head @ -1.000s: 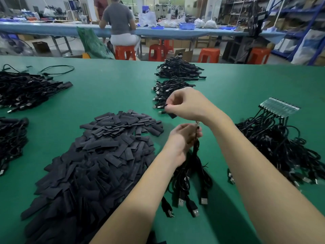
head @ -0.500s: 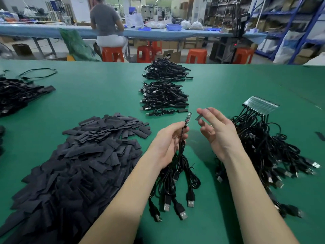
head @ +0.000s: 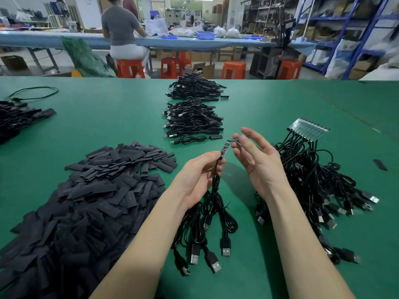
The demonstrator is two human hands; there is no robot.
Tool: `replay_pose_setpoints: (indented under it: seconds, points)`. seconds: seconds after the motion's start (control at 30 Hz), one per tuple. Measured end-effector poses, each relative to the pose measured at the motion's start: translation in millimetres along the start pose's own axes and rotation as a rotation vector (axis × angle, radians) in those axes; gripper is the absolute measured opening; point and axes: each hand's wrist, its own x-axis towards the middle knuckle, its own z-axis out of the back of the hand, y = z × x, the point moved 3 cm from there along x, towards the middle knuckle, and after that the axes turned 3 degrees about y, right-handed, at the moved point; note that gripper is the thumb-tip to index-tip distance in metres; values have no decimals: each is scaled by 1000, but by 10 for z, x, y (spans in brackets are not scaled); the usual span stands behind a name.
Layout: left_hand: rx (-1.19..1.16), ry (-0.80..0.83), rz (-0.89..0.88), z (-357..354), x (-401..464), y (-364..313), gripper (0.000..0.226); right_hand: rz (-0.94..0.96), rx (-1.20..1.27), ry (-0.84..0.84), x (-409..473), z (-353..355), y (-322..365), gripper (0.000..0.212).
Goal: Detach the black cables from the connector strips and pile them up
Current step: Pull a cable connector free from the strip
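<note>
1. The left hand (head: 199, 175) pinches a black cable (head: 214, 186) just below its small bare circuit board (head: 226, 146), held upright above the green table (head: 121, 126).
2. The right hand (head: 257, 160), fingers loosely spread, pinches a short black sleeve (head: 237, 140) at the board's tip.
3. The held cable belongs to a bundle (head: 207, 229) whose USB plugs rest on the table below the wrists.
4. At right, a connector strip (head: 308, 129) still carries a tangle of cables (head: 319, 186).
5. Finished cable piles (head: 193, 117) lie beyond; a heap of black sleeves (head: 82, 203) sits at left.

A factory assembly floor: long green worktable (head: 108, 117), cable piles (head: 193, 119), storage racks (head: 336, 24), orange stools (head: 172, 66).
</note>
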Motion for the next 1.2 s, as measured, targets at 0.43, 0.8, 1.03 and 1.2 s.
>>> replay_pose_setpoints:
  seconds: [0.43,0.8,1.03,1.2]
  points:
    - [-40,11,8,-31,-30,-59,38,134,-185,4,22,100,42,12]
    - [13,72,-29,-28,-46,-104,28,138,-260,28,13,129,60,12]
    - [194,171,-43,77,-119,-240,10,10,-198,199,-34,97,76,15]
    - [217,245,-1,124,-152,-264,13,-123,-201,305,-90,96,101,18]
